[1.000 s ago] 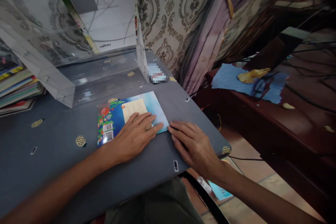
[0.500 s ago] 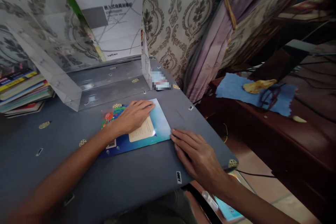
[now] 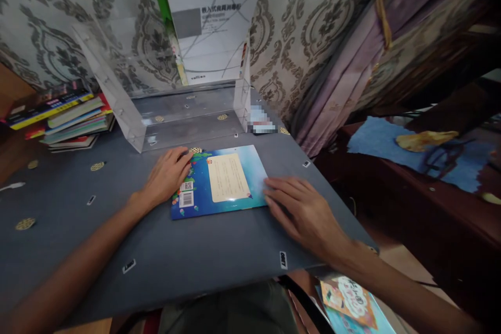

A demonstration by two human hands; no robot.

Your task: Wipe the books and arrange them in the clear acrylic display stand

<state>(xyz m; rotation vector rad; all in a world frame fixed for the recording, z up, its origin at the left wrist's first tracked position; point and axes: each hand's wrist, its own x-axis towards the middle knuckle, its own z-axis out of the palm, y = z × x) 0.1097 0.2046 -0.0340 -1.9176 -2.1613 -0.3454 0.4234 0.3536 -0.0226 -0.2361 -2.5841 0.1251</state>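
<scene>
A thin blue book (image 3: pixel 199 188) lies flat on the grey table, its back with a barcode and a cream text panel facing up. At its left edge rests my left hand (image 3: pixel 167 173), fingers stretched out, the fingertips at the upper left corner. My right hand (image 3: pixel 299 203) lies along the right edge, slightly blurred, its fingers extended and the tips touching the cover's side. Neither hand grips the book; each is laid flat beside it.
Behind the book stands a clear acrylic stand (image 3: pixel 133 125) holding a white booklet (image 3: pixel 219 52). A stack of books (image 3: pixel 78 120) sits at the left. To the right, a dark red cabinet (image 3: pixel 391 188) carries a blue cloth (image 3: pixel 368 138). Another book (image 3: pixel 348 305) is below the table's edge.
My left hand has slid from the top of the cover to its left edge, uncovering the text panel. My right hand stays at the right edge. The view has turned left.
</scene>
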